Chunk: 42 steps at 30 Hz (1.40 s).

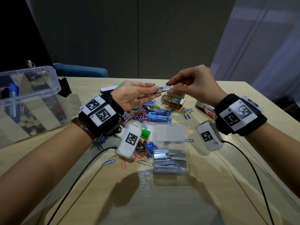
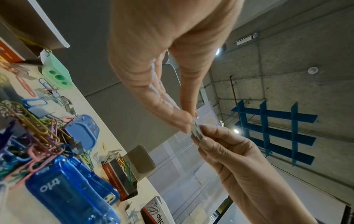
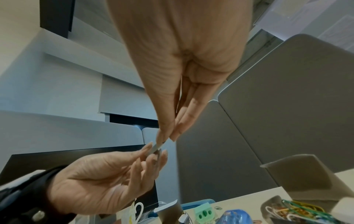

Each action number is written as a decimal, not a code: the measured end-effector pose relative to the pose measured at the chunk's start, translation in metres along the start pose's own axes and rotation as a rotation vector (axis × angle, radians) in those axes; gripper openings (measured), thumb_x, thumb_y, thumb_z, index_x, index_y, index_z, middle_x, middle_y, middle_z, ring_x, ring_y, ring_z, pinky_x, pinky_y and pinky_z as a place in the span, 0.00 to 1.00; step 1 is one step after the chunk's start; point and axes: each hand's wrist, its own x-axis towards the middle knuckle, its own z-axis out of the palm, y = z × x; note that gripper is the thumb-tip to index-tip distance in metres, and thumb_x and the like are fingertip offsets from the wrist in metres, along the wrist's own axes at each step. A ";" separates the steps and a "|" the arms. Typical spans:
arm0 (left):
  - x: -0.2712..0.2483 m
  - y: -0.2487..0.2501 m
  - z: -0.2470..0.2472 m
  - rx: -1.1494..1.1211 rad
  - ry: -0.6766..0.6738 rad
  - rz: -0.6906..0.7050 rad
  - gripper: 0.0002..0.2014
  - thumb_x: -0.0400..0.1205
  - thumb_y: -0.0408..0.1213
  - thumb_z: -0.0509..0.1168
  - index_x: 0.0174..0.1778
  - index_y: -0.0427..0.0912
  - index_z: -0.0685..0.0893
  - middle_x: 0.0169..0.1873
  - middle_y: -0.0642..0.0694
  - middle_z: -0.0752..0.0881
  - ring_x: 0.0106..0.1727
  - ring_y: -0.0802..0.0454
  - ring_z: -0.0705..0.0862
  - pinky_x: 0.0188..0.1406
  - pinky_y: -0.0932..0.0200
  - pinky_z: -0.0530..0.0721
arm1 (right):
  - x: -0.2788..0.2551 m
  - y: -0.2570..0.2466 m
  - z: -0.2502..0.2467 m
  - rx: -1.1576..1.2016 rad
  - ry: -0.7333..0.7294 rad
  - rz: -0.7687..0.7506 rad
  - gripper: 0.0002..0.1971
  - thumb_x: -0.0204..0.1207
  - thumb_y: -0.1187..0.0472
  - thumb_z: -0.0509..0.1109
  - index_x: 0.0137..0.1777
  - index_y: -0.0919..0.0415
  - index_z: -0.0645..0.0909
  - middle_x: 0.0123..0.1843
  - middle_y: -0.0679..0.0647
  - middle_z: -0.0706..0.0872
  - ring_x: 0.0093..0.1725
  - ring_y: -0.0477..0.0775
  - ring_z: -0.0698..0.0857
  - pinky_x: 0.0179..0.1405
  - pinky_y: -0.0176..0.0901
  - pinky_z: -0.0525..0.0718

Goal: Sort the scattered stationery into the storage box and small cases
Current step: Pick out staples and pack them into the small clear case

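Observation:
A short silver strip of staples (image 1: 165, 88) is held in the air above the table between both hands. My left hand (image 1: 153, 91) pinches its left end with thumb and fingertips, palm turned up. My right hand (image 1: 170, 88) pinches the right end from above. The left wrist view shows the strip (image 2: 196, 129) between my left fingertips (image 2: 184, 121) and right fingers (image 2: 212, 136). In the right wrist view the strip (image 3: 157, 146) sits under my right fingertips (image 3: 162, 134). A small clear case (image 1: 190, 161) with several staple strips lies open near me, its lid (image 1: 170, 132) flipped back.
The large clear storage box (image 1: 32, 93) stands at the left. An open box of coloured paper clips (image 1: 172, 101) lies under the hands, with a clip pile (image 1: 138, 112), blue staplers (image 1: 158, 117), a tape roll (image 1: 135, 125), loose staples (image 1: 188, 111) and another clip box (image 1: 206, 109).

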 end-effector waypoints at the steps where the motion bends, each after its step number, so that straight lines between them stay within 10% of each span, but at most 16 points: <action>1: 0.000 0.001 0.000 0.002 -0.004 0.000 0.11 0.73 0.23 0.70 0.52 0.29 0.84 0.37 0.38 0.91 0.38 0.48 0.92 0.34 0.62 0.90 | 0.000 0.000 0.000 -0.007 0.001 0.000 0.11 0.68 0.60 0.80 0.50 0.57 0.89 0.46 0.46 0.90 0.47 0.43 0.90 0.46 0.31 0.88; 12: -0.003 0.004 0.001 -0.019 -0.046 0.015 0.15 0.75 0.22 0.69 0.57 0.27 0.82 0.36 0.37 0.91 0.37 0.47 0.92 0.35 0.62 0.90 | -0.003 -0.006 -0.002 -0.008 -0.033 -0.041 0.17 0.59 0.49 0.76 0.48 0.54 0.89 0.45 0.47 0.91 0.47 0.43 0.90 0.48 0.33 0.88; 36: -0.004 -0.001 0.009 0.001 0.001 0.085 0.20 0.66 0.26 0.74 0.55 0.29 0.84 0.37 0.36 0.91 0.37 0.50 0.92 0.33 0.66 0.88 | 0.002 -0.010 0.001 -0.160 0.046 -0.091 0.12 0.66 0.61 0.82 0.49 0.60 0.91 0.46 0.52 0.92 0.43 0.44 0.90 0.47 0.37 0.89; 42: -0.002 0.004 0.008 -0.025 0.022 0.044 0.09 0.77 0.27 0.70 0.51 0.29 0.86 0.39 0.35 0.90 0.40 0.47 0.92 0.39 0.62 0.90 | 0.002 -0.013 0.002 -0.181 0.059 -0.071 0.12 0.67 0.59 0.82 0.50 0.58 0.91 0.46 0.51 0.91 0.44 0.45 0.89 0.48 0.36 0.88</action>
